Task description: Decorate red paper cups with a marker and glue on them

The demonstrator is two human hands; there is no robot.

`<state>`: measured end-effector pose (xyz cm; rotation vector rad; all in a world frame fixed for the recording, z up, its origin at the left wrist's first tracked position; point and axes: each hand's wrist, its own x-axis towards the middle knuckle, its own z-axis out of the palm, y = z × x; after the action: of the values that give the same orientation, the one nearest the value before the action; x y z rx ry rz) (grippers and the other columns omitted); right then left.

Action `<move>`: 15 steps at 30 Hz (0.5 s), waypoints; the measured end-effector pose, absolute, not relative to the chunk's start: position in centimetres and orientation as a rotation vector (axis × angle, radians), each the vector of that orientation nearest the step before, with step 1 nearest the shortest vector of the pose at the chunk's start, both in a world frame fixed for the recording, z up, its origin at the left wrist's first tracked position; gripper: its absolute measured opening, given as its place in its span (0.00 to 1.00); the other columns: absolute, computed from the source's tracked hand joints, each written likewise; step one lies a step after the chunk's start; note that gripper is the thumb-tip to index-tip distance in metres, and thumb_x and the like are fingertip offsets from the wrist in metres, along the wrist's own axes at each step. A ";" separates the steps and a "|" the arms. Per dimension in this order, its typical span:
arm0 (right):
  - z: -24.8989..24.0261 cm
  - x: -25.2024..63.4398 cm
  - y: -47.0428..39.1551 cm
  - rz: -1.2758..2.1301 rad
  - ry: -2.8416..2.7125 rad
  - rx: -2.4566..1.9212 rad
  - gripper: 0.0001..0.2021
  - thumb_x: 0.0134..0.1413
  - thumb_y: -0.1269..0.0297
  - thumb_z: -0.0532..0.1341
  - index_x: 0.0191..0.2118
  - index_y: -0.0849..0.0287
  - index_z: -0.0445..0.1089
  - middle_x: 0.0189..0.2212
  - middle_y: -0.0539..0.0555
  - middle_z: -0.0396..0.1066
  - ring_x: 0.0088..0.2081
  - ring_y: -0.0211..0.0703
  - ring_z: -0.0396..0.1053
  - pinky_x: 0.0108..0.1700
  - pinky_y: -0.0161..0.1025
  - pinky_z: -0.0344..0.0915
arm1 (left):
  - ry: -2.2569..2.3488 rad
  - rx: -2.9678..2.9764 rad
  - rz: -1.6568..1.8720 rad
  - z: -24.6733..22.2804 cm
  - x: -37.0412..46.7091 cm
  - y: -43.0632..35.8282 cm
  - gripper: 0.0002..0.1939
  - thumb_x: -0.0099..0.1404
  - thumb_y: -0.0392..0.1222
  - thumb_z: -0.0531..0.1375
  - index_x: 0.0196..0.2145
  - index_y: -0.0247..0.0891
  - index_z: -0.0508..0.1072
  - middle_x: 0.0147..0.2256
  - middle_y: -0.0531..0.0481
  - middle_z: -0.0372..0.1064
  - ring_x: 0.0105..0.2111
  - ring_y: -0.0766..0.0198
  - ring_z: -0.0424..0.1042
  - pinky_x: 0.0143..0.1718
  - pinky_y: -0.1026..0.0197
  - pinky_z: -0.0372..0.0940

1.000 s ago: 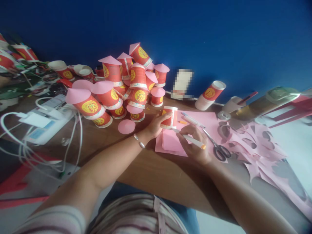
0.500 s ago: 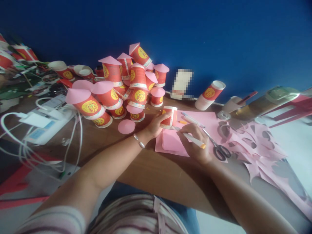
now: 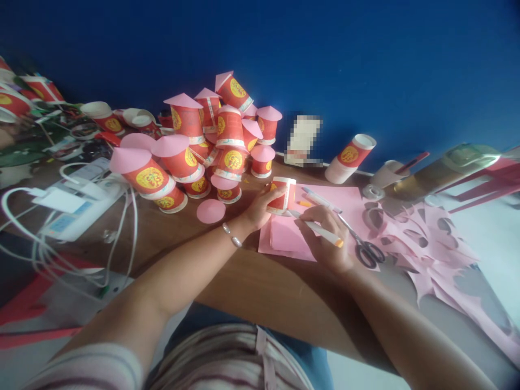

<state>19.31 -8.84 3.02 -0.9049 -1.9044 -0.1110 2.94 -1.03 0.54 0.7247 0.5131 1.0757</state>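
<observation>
My left hand (image 3: 259,210) is wrapped round the left side of a red paper cup (image 3: 279,201) that has a white strip down it. In my right hand (image 3: 330,238) is a white marker (image 3: 323,231) with an orange end, its tip at the lower rim of the cup. Cup and marker are above pink paper sheets (image 3: 284,238). Right of my right hand lie scissors (image 3: 369,253) with dark handles, their blades partly hidden behind the hand. A second pen (image 3: 325,201) and an orange cap (image 3: 304,203) rest on the pink paper.
Red cups with pink cone tops (image 3: 187,119) are piled at the left back. A white power strip (image 3: 77,211) with cables lies left. Pink paper scraps (image 3: 430,244) cover the right side, near a roll of tape (image 3: 372,192). Stacked cups (image 3: 351,157) lean by the blue wall.
Hardly anything differs. Both hands, the cup and the marker keep nearly the same place; at the far left edge a red cup has shifted slightly.
</observation>
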 end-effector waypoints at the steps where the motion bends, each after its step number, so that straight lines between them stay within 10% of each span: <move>1: 3.0 19.3 -8.8 -0.117 -1.903 -0.901 0.04 0.64 0.71 0.63 0.39 0.55 0.68 0.30 0.50 0.74 0.31 0.40 0.74 0.36 0.39 0.73 | 0.515 0.726 1.078 0.4 2.9 -1.0 0.15 0.55 0.48 0.72 0.32 0.37 0.73 0.29 0.54 0.71 0.32 0.65 0.72 0.39 0.59 0.67; 15: 3.0 19.4 -9.3 -0.067 -1.938 -0.879 0.06 0.62 0.72 0.65 0.41 0.55 0.68 0.30 0.50 0.74 0.30 0.41 0.74 0.33 0.39 0.72 | 0.420 0.609 1.106 -0.1 3.1 -0.5 0.10 0.57 0.45 0.71 0.33 0.37 0.79 0.33 0.50 0.76 0.38 0.61 0.74 0.47 0.58 0.67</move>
<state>19.35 -9.30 3.01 -0.8791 -1.9379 -0.0674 3.08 -0.48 -0.14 0.6085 0.4197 1.1055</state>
